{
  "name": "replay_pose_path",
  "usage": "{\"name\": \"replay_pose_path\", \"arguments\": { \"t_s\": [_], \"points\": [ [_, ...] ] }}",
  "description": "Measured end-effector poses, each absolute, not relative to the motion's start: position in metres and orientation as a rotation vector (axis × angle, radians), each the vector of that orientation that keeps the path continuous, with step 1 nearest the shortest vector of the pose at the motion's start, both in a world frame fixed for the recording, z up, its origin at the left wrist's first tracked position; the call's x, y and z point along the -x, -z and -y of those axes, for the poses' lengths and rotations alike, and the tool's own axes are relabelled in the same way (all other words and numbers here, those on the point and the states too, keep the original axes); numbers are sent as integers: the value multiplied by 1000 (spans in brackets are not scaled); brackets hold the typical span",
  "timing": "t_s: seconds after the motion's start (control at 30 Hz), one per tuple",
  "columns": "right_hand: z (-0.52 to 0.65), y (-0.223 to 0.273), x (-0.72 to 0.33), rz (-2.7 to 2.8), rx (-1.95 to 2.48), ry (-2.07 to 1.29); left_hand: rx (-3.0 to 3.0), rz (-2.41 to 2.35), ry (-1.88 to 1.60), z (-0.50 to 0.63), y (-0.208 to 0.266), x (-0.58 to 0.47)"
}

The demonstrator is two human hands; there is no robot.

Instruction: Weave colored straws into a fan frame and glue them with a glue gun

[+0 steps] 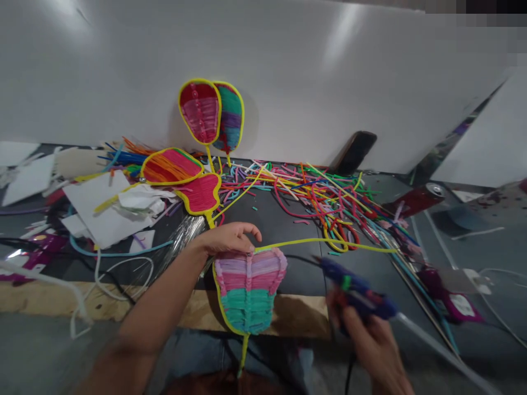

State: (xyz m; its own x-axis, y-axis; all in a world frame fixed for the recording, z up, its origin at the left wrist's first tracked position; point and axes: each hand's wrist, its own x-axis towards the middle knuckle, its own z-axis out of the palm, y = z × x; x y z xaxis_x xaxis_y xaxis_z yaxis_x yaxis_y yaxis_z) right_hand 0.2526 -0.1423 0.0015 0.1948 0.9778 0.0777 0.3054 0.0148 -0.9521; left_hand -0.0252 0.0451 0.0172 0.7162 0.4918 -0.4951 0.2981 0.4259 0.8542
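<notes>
My left hand (234,238) is closed at the top edge of a fan-shaped pipe-cleaner piece (249,296), banded lilac, pink and teal. Yellow edging runs down its left side to a yellow stem (244,351) at the bottom. From the pinched top, a loose yellow pipe cleaner (313,241) stretches out to the right. My right hand (366,329) grips a blue hot glue gun (358,288) with a clear glue stick in its back. The gun's nozzle points left, apart from the fan, and is somewhat blurred.
Similar yellow-edged fans (200,112) lean on the white wall, and others (173,166) lie below. Loose pipe cleaners (321,192) heap along the back. A phone (354,152), a red can (415,198), paper scraps (119,206) and white cables (123,263) lie around.
</notes>
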Motion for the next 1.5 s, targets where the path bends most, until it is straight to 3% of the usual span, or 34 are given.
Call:
{"name": "replay_pose_path", "arguments": {
  "t_s": [0.27,1.5],
  "points": [
    [116,15,-212,1847,1421,-725,-1151,-765,-141,-44,-14,26],
    [114,24,-213,1852,1489,-700,-1147,-759,-160,-42,-18,26]
  ]
}}
